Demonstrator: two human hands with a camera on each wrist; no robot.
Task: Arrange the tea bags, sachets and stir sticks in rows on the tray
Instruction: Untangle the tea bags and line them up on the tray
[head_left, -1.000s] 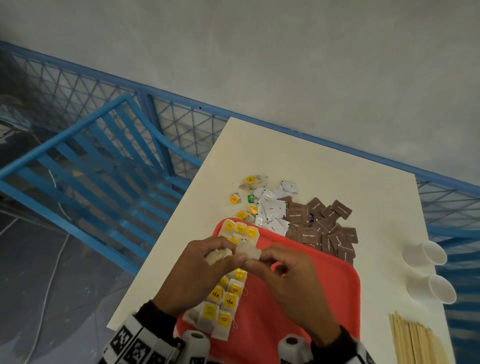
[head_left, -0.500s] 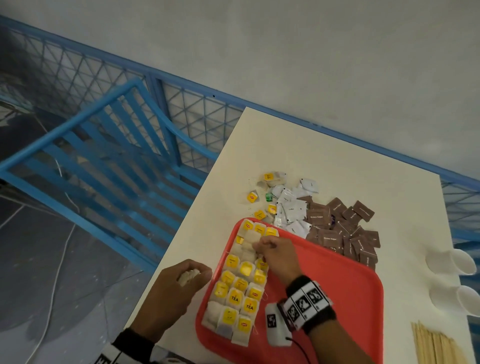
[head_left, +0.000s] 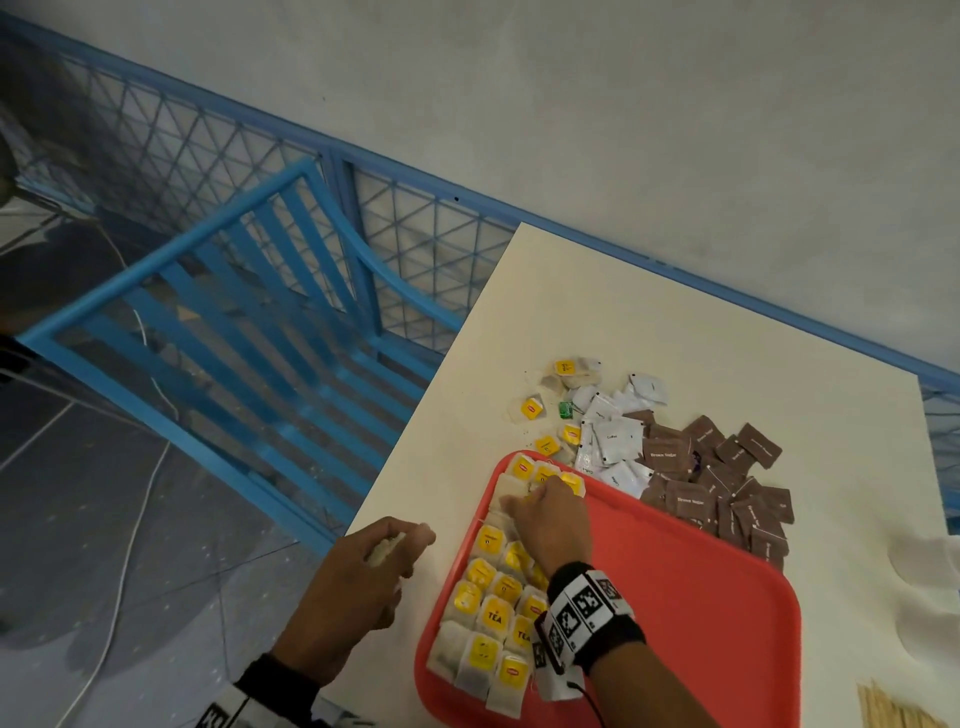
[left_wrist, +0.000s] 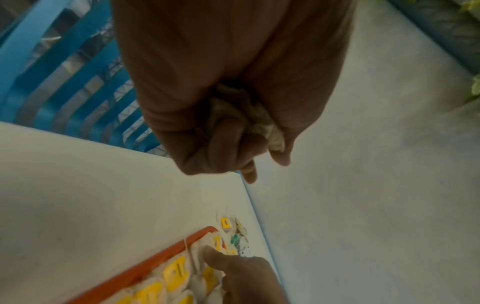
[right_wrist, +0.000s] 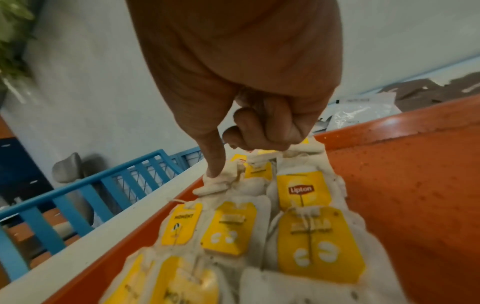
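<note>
A red tray (head_left: 701, 597) (right_wrist: 402, 205) lies at the near side of the white table. Rows of yellow-tagged tea bags (head_left: 493, 613) (right_wrist: 306, 236) fill its left part. My right hand (head_left: 519, 501) (right_wrist: 221, 144) is over the tray's far left corner. Its straight index finger presses a plain tea bag (head_left: 509, 491) (right_wrist: 221, 185) down, and the other fingers are curled. My left hand (head_left: 395, 545) (left_wrist: 246, 144) hovers by the table's left edge and grips crumpled tea bags (head_left: 384, 548) (left_wrist: 262, 125) in its fist.
Beyond the tray lie loose tea bags (head_left: 566, 371), white sachets (head_left: 613, 441) and a heap of brown sachets (head_left: 727, 483). Stir sticks (head_left: 893, 712) lie at the near right, with white cups (head_left: 930, 561) at the right edge. A blue chair (head_left: 234, 338) stands left of the table.
The hands, together over the tray a second ago, have parted. The right carried one tea bag to the tray's far left; the left drew back leftward with the rest.
</note>
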